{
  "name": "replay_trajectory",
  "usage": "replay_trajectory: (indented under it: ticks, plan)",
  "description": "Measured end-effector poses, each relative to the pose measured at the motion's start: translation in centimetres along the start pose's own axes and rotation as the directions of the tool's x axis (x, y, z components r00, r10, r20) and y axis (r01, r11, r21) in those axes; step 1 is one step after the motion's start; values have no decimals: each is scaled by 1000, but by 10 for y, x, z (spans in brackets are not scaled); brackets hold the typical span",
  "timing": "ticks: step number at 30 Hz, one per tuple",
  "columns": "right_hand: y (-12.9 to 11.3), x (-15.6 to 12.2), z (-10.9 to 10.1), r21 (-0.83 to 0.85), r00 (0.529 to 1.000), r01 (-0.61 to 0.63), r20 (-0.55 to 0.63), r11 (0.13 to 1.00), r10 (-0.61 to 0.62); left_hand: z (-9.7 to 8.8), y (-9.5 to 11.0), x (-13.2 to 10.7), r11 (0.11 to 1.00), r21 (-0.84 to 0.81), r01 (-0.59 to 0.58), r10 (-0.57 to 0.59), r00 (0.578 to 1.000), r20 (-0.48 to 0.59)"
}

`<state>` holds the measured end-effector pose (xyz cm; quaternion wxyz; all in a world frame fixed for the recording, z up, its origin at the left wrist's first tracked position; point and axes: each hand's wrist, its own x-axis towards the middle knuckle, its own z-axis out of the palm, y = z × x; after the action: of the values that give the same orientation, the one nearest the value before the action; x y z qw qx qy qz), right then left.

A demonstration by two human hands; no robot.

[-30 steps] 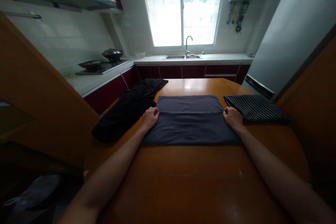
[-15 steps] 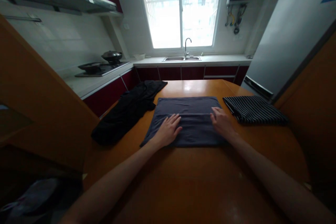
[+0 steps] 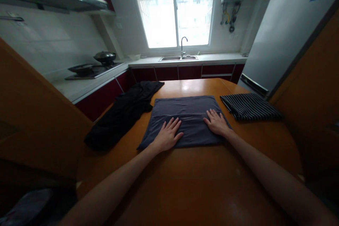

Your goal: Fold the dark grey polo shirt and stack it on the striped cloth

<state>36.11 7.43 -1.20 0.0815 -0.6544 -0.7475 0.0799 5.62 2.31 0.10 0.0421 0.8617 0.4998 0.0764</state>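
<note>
A folded dark blue-grey cloth garment (image 3: 185, 106) lies flat in front of me, with a fold edge running across its middle. My left hand (image 3: 168, 136) rests palm down on its near left part, fingers spread. On the right part, my right hand (image 3: 215, 122) also lies flat with its fingers apart. Neither hand grasps the fabric. What kind of garment it is I cannot tell.
The cloth lies on a wooden table (image 3: 185, 180) with rounded ends. Loose black clothing (image 3: 122, 116) is heaped to the left, and a folded black-and-white striped garment (image 3: 250, 107) lies at right. Behind are a counter with a sink (image 3: 171, 58), a stove (image 3: 92, 72) and a fridge (image 3: 280, 31).
My right hand has gone from bent fingers near the fold to lying flat and spread on the cloth. My left hand's fingers have spread wider. The whole view has shifted slightly.
</note>
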Motion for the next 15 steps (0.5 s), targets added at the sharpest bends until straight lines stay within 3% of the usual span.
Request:
replay_trajectory:
  ticks: [4, 8, 12, 15]
  plan:
    - [20, 5, -2, -32, 995, -95, -36, 995, 94, 3, -3, 1, 999, -7, 53, -53, 999, -13]
    - [22, 1, -3, -71, 982, -128, -152, 989, 116, 0, -21, 2, 989, -13, 148, -148, 989, -19]
    - [11, -7, -7, -72, 960, -26, -280, 997, 5, -11, -55, -1, 982, -12, 189, -189, 982, 10]
    - [0, -12, -9, -32, 955, 121, -269, 992, -125, -17, -74, -4, 973, -16, 228, -228, 973, 27]
